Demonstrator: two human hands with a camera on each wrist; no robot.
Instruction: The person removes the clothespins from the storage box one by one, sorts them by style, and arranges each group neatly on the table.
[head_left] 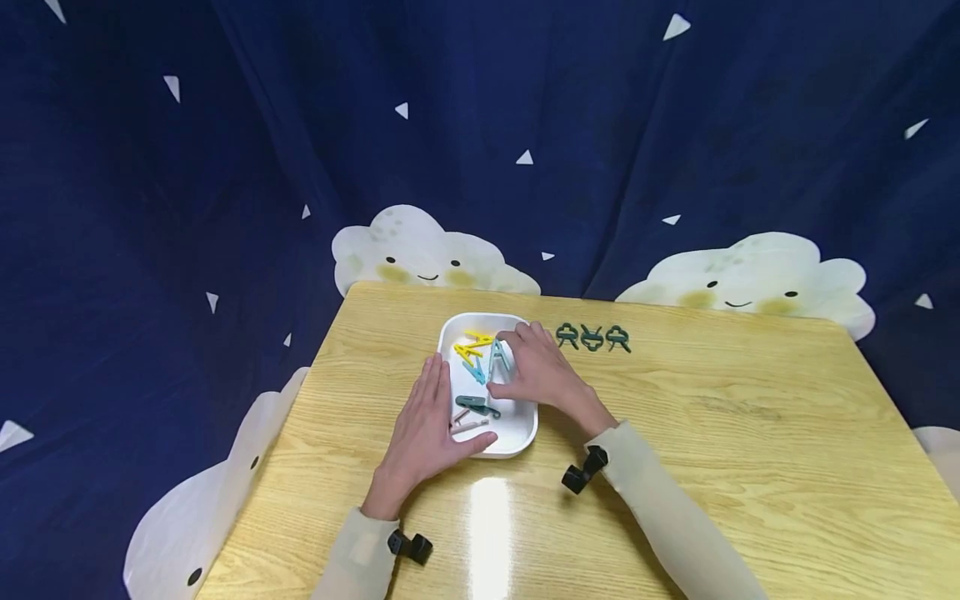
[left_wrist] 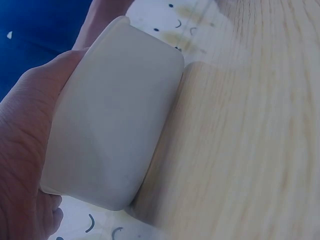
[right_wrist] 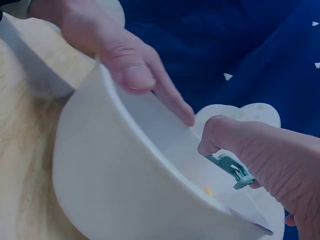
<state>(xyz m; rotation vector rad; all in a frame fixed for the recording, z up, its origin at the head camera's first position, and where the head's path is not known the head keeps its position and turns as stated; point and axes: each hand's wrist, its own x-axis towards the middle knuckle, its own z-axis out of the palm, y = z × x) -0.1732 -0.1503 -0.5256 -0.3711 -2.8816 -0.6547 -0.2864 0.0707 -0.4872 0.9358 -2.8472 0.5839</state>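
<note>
In the head view a white plastic bin (head_left: 525, 437) stands on the table. My left hand (head_left: 423, 421) rests against its left side with straight fingers, the thumb spread along the near rim. Over the bin's right part, my right hand (head_left: 536, 367) pinches a teal clothespin (head_left: 495, 358) between thumb and fingers. The right wrist view also shows this teal clothespin (right_wrist: 232, 170), above the bin's opening. Inside the bin lie yellow clothespins (head_left: 468, 350), a light blue clothespin (head_left: 476, 371), dark green clothespins (head_left: 471, 402) and a beige clothespin (head_left: 468, 425).
Three dark green shaped clips (head_left: 592, 337) lie in a row on the wooden table (head_left: 720, 450), right of the bin. A dark blue curtain (head_left: 465, 50) with white clouds hangs behind the table and on its left.
</note>
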